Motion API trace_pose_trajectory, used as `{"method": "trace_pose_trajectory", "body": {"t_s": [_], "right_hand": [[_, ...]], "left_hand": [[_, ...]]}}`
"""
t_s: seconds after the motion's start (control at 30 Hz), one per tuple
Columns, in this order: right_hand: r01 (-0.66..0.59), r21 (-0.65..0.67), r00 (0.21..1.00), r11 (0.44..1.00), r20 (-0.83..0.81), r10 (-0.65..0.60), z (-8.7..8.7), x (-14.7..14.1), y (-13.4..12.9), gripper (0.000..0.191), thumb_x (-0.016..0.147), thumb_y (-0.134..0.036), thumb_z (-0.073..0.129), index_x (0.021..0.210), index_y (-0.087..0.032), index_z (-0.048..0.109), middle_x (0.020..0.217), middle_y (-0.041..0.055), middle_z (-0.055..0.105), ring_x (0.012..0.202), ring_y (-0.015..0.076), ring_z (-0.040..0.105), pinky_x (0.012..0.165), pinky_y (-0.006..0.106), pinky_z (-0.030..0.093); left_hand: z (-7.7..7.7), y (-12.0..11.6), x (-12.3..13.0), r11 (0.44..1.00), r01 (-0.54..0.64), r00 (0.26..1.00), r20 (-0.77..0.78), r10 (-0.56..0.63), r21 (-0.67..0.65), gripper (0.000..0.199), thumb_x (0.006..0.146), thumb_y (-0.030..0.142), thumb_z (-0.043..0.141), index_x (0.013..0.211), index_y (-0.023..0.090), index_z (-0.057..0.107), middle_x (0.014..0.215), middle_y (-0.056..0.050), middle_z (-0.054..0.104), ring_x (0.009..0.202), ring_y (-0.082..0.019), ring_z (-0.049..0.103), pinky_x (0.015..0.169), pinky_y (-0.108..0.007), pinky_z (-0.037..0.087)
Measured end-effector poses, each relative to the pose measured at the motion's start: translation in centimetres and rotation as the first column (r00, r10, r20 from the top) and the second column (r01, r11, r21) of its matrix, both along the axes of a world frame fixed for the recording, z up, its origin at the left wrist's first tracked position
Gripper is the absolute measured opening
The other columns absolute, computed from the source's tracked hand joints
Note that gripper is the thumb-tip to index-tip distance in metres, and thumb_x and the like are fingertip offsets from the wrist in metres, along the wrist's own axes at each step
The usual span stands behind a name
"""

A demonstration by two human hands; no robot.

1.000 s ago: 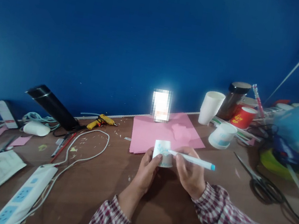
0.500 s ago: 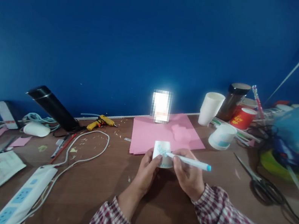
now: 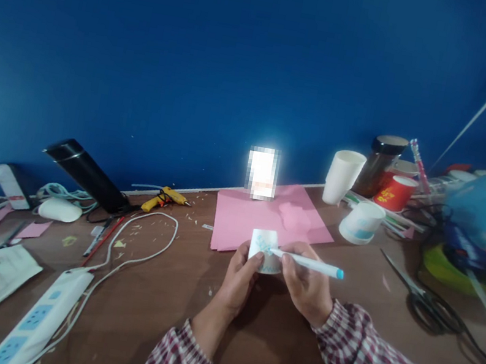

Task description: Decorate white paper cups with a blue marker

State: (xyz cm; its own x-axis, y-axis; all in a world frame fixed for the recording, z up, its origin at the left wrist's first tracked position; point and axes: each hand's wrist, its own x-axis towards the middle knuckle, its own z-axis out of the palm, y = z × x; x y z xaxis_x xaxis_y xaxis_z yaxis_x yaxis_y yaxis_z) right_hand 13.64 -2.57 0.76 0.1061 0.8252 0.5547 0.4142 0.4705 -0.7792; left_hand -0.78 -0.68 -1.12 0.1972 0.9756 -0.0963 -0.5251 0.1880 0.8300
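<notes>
A white paper cup (image 3: pixel 264 239) with light-blue drawn marks on its side is in my left hand (image 3: pixel 240 275), the thumb pressed on the front. My right hand (image 3: pixel 307 286) is closed around a white marker pen (image 3: pixel 313 264) with a light-blue end. The pen's tip meets the cup's side, near the blue marks. Both hands are just in front of pink paper sheets (image 3: pixel 241 219). The fingers behind the cup are hidden.
To the right are black-handled scissors (image 3: pixel 429 309), an upturned paper cup (image 3: pixel 362 222), stacked white cups (image 3: pixel 343 177) and a red cup (image 3: pixel 396 193). On the left lie a power strip (image 3: pixel 41 316), a yellow glue gun (image 3: pixel 166 199) and a black cylinder (image 3: pixel 88 175). A bright pixelated object (image 3: pixel 262 173) stands behind.
</notes>
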Motion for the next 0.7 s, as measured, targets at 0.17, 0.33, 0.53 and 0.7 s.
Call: {"method": "trace_pose_trajectory", "body": {"t_s": [0.17, 0.33, 0.53, 0.7], "right_hand": [[0.002, 0.007, 1.0, 1.0, -0.006, -0.002, -0.03, -0.1, -0.01, 0.011, 0.094, -0.026, 0.052, 0.089, -0.02, 0.059, 0.081, 0.005, 0.065, 0.071, 0.0183, 0.064, 0.062, 0.029, 0.052], [-0.001, 0.008, 1.0, 1.0, 0.005, 0.001, 0.02, -0.04, 0.01, 0.01, 0.094, -0.026, 0.053, 0.091, -0.02, 0.059, 0.081, 0.0044, 0.065, 0.07, 0.0176, 0.064, 0.062, 0.029, 0.051], [-0.001, 0.004, 1.0, 1.0, 0.007, 0.001, -0.12, -0.03, 0.05, 0.01, 0.094, -0.026, 0.052, 0.09, -0.02, 0.059, 0.08, 0.0048, 0.065, 0.07, 0.0181, 0.064, 0.059, 0.028, 0.051], [0.003, 0.0, 1.0, 1.0, -0.003, -0.003, -0.08, -0.01, 0.11, 0.01, 0.094, -0.027, 0.053, 0.089, -0.02, 0.059, 0.079, 0.0047, 0.065, 0.07, 0.0184, 0.064, 0.056, 0.028, 0.05]], "left_hand": [[-0.03, 0.02, 0.01, 1.0, 0.009, 1.0, 0.015, -0.009, 0.01, 0.037, 0.078, 0.033, 0.076, 0.109, 0.017, 0.064, 0.096, -0.004, 0.07, 0.088, -0.017, 0.063, 0.084, -0.03, 0.046], [0.11, 0.05, 0.12, 1.0, 0.004, 1.0, 0.028, -0.004, 0.006, 0.036, 0.078, 0.032, 0.076, 0.108, 0.017, 0.063, 0.095, -0.004, 0.07, 0.086, -0.017, 0.063, 0.083, -0.029, 0.047], [0.13, -0.01, 0.14, 1.0, 0.007, 1.0, 0.016, -0.007, 0.003, 0.036, 0.078, 0.033, 0.075, 0.107, 0.017, 0.063, 0.094, -0.004, 0.07, 0.086, -0.017, 0.063, 0.083, -0.03, 0.046], [0.23, 0.01, 0.17, 1.0, 0.002, 1.0, 0.013, -0.002, 0.005, 0.035, 0.077, 0.034, 0.076, 0.105, 0.017, 0.064, 0.093, -0.004, 0.07, 0.086, -0.017, 0.062, 0.083, -0.031, 0.045]]}}
